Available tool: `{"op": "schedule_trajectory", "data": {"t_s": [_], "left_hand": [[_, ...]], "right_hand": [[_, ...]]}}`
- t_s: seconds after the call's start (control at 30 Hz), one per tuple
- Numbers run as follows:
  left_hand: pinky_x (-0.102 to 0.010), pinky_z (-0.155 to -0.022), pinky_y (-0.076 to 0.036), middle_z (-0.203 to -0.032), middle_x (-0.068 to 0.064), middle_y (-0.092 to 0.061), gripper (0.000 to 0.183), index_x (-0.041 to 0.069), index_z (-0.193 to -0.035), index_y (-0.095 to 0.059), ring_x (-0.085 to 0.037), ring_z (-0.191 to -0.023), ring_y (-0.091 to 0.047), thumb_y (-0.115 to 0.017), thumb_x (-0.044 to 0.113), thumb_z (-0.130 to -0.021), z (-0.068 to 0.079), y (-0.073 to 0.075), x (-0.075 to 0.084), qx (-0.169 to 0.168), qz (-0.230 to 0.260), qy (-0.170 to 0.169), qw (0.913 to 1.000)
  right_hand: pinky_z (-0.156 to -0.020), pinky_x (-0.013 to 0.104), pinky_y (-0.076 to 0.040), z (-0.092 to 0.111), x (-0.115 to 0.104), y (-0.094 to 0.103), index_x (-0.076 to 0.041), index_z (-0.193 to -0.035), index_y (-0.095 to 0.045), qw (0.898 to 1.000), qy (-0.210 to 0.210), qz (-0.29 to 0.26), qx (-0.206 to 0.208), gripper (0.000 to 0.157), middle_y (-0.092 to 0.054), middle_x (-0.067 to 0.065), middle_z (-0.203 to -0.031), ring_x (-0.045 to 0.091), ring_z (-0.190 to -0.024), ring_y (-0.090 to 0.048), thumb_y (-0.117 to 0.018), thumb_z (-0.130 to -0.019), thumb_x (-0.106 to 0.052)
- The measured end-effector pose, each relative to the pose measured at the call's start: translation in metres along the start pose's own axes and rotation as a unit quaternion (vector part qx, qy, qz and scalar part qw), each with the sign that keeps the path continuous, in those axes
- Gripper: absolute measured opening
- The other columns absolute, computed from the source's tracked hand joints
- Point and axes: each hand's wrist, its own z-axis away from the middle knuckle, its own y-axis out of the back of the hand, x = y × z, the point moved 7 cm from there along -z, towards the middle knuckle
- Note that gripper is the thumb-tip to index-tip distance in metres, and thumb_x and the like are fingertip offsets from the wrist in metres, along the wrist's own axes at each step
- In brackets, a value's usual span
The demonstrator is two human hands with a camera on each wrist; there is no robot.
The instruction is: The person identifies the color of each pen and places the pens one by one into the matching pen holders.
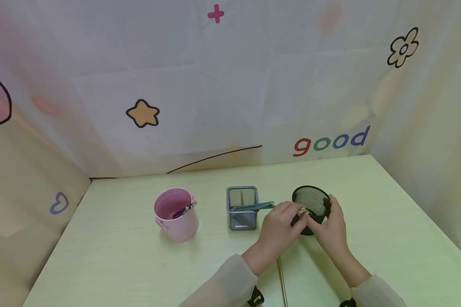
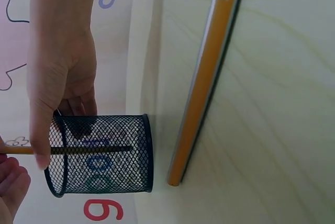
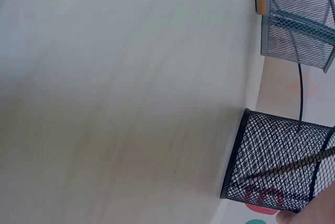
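Note:
A black round mesh pen holder (image 1: 311,196) stands upright on the table, in front of both hands. My right hand (image 1: 333,226) grips its right side, fingers round the far wall and thumb at the rim. A yellow pencil (image 2: 15,150) stands inside it, its lower part visible through the mesh. My left hand (image 1: 278,226) pinches the pencil's upper end, above the rim; some of its fingertips are hidden in the head view. The right thumb (image 2: 41,145) crosses in front of the pencil in the left wrist view.
Another yellow pencil (image 1: 281,281) lies on the table (image 1: 111,264) below the hands. Left of them stands a grey square mesh holder (image 1: 243,221) with green sticks (image 1: 255,206) leaning out. A pink bucket (image 1: 182,228) with a dark item inside is farther left. A printed curtain hangs behind.

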Motion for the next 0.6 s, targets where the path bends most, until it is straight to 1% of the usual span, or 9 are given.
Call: {"op": "schedule_trajectory", "data": {"t_s": [0.1, 0.27, 0.43, 0.53, 0.6], "left_hand": [[-0.015, -0.071, -0.053, -0.089, 0.002, -0.071, 0.013, 0.012, -0.092, -0.071, -0.009, -0.083, -0.066, -0.074, 0.014, -0.08, 0.0, -0.001, -0.003, -0.001, -0.007, 0.013, 0.9999], [-0.017, -0.066, -0.054, -0.09, 0.001, -0.071, 0.011, 0.011, -0.092, -0.07, -0.009, -0.082, -0.067, -0.073, 0.015, -0.081, 0.003, -0.006, -0.008, -0.01, 0.003, 0.044, 0.999], [-0.017, -0.065, -0.054, -0.09, 0.001, -0.071, 0.012, 0.011, -0.092, -0.07, -0.009, -0.081, -0.067, -0.072, 0.017, -0.083, 0.002, -0.008, -0.011, -0.014, -0.001, 0.057, 0.9983], [-0.018, -0.067, -0.054, -0.092, 0.0, -0.07, 0.013, 0.01, -0.094, -0.07, -0.009, -0.083, -0.067, -0.071, 0.018, -0.083, 0.002, -0.008, -0.012, -0.025, 0.001, 0.068, 0.9974], [-0.019, -0.068, -0.054, -0.094, -0.001, -0.07, 0.015, 0.01, -0.096, -0.07, -0.01, -0.084, -0.067, -0.07, 0.02, -0.084, 0.003, -0.009, -0.013, -0.039, 0.003, 0.077, 0.9963]], "right_hand": [[-0.108, 0.057, -0.03, -0.001, -0.001, 0.0, 0.011, -0.147, -0.011, 1.0, -0.008, 0.001, -0.005, 0.086, -0.024, 0.033, -0.146, 0.044, -0.135, -0.028, -0.066, -0.085, -0.013], [-0.108, 0.057, -0.03, 0.0, 0.0, 0.0, 0.011, -0.147, -0.01, 1.0, -0.013, 0.001, -0.004, 0.089, -0.023, 0.034, -0.147, 0.044, -0.136, -0.027, -0.069, -0.085, -0.016], [-0.108, 0.056, -0.031, -0.002, -0.001, 0.0, 0.011, -0.146, -0.013, 1.0, -0.007, -0.003, 0.002, 0.089, -0.026, 0.033, -0.145, 0.044, -0.135, -0.029, -0.07, -0.084, -0.016], [-0.108, 0.056, -0.031, -0.002, -0.002, 0.0, 0.012, -0.146, -0.013, 1.0, -0.007, -0.005, 0.001, 0.088, -0.026, 0.034, -0.145, 0.044, -0.134, -0.029, -0.07, -0.084, -0.015], [-0.108, 0.056, -0.031, -0.002, -0.002, 0.001, 0.012, -0.146, -0.013, 1.0, -0.007, -0.003, 0.001, 0.089, -0.026, 0.034, -0.145, 0.044, -0.134, -0.029, -0.07, -0.084, -0.015]]}}
